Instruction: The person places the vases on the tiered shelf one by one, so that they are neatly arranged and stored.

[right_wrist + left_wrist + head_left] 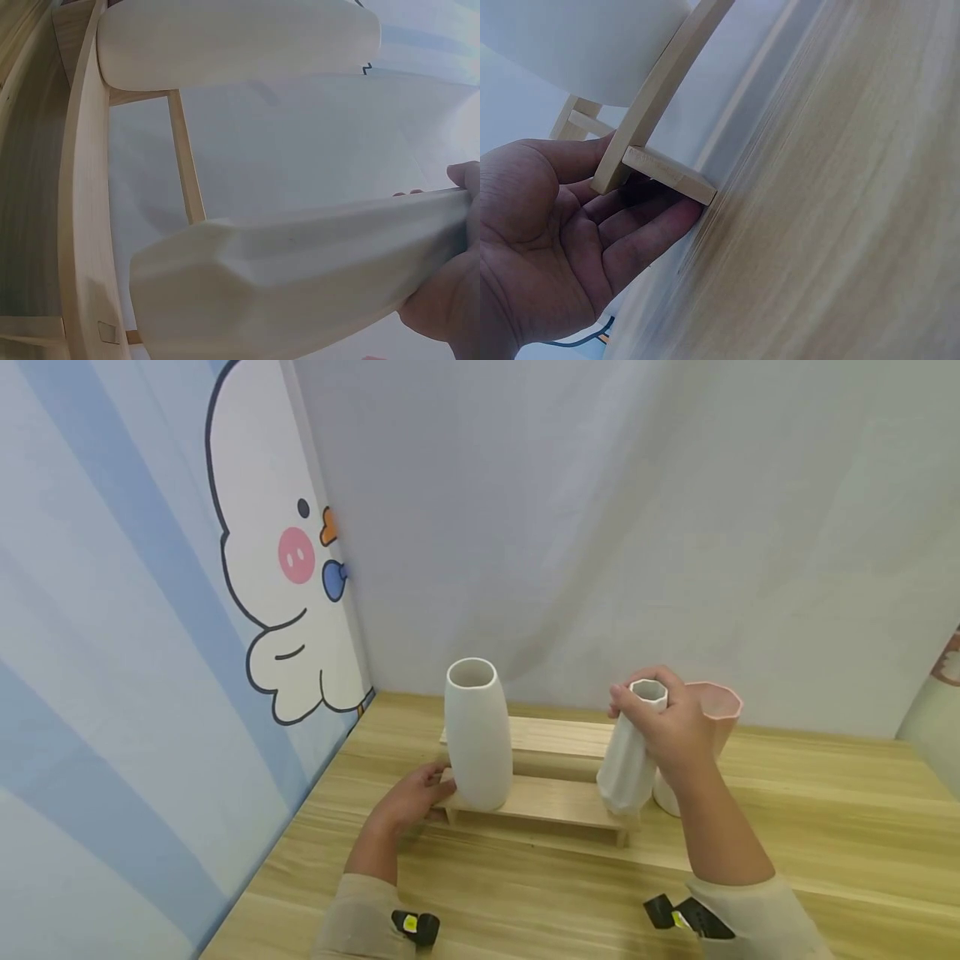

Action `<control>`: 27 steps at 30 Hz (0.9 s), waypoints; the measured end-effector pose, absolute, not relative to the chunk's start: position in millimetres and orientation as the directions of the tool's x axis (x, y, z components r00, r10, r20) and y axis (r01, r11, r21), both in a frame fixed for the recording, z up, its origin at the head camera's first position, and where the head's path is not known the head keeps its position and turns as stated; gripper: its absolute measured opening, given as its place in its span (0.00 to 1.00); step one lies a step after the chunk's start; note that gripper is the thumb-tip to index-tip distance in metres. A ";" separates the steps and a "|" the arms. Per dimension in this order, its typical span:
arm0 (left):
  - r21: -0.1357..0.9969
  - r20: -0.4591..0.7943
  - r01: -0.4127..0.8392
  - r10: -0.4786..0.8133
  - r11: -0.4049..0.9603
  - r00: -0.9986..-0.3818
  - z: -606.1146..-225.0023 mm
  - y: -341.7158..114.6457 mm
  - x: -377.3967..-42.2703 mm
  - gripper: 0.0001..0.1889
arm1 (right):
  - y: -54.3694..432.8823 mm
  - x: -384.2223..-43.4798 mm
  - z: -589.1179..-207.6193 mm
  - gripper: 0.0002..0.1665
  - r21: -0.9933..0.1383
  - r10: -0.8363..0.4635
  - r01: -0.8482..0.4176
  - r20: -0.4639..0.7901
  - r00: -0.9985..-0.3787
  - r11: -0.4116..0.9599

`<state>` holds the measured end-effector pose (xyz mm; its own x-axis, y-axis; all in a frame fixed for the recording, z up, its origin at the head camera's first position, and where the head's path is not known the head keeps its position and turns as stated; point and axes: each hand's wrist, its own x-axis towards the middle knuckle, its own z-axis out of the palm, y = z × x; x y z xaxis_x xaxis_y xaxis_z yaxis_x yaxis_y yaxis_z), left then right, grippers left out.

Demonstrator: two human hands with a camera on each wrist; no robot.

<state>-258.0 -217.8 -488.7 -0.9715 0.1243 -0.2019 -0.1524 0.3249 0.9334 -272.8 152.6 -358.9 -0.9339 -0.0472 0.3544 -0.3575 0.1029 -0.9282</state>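
Observation:
My right hand (681, 731) grips a white faceted vase (628, 767) around its narrow neck, over the right end of a two-step wooden stand (558, 797). The vase leans slightly; whether its base touches the lower step I cannot tell. At the stand's left end, my left hand (408, 797) holds the corner of that step. The left wrist view shows its thumb at the board and fingertips against the wooden leg (667, 174). A tall smooth white vase (480, 743) stands upright on the left of the lower step, close to my left thumb.
A pink-rimmed vase (720, 702) stands on the wood-grain table (825, 827), right of the stand and partly hidden by my right hand. Behind rises a grey-white backdrop (600, 527). A blue striped panel (112, 610) with a cartoon bird borders the left side.

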 end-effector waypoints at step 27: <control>0.936 -0.196 -0.151 0.115 0.318 -0.974 -486.7 -210.2 -260.1 0.31 | 141.2 -292.0 -361.3 0.18 -0.938 -0.071 -0.331 0.325 -0.943 0.100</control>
<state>-260.1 -210.2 -486.7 -0.9739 0.1151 -0.1958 -0.1507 0.3175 0.9362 -292.0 141.2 -361.3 -0.9429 -0.0713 0.3254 -0.3313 0.0999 -0.9382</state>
